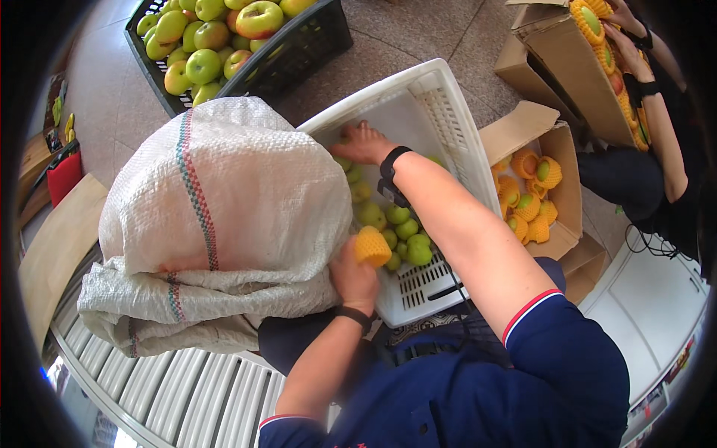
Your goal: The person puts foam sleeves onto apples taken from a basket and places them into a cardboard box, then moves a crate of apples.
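Our right arm [467, 243] lies nearest the camera, its right hand [364, 144] inside the white crate [452, 116]; we cannot tell whether it grips anything. Our left hand [355, 276] clasps a yellow net [372, 248] near the crate's green fruit [420, 252]. A sack [246, 172] sits left; beyond, a dark crate [306, 56] of apples [202, 67].

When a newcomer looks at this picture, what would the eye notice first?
Probably the bulky white woven sack, left of centre. Above it, a dark crate heaped with green and reddish apples stands out. Bright yellow foam nets also catch attention: one in the left hand, others in the open cardboard box right of centre.
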Available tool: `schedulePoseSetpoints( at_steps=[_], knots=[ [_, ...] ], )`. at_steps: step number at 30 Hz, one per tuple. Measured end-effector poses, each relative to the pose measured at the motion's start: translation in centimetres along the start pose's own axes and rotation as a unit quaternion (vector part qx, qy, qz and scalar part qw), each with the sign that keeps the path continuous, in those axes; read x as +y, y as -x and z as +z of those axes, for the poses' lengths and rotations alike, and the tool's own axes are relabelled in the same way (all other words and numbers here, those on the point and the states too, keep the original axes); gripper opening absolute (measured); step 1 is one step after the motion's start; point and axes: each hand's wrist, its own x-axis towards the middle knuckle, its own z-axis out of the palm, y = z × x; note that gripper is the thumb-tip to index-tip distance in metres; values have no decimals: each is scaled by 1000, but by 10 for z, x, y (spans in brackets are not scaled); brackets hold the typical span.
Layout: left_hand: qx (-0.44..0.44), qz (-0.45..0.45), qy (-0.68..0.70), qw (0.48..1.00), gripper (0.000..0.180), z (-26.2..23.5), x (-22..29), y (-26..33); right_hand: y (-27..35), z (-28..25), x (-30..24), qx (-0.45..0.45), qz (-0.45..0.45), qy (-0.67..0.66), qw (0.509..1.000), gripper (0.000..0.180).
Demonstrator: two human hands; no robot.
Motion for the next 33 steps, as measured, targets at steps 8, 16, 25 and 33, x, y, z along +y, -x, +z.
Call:
schedulePoseSetpoints(
  at_steps=[8, 16, 25, 33],
  knots=[
    [-20, -24, 0, 1000, 51, -1, -2, 1, 28, -12, -20, -101, -50, 154, 982, 73],
    [-40, -50, 9, 998, 54, -4, 7, -1, 35, -12, -7, -141, -58, 115, 982, 94],
    [-39, -32, -9, 999, 52, -1, -1, 0, 49, 18, 30, -110, -107, -157, 976, 96],
    [-10, -23, -8, 1000, 43, 5, 3, 0, 42, 37, 59, -81, -79, -136, 984, 103]
  ],
)
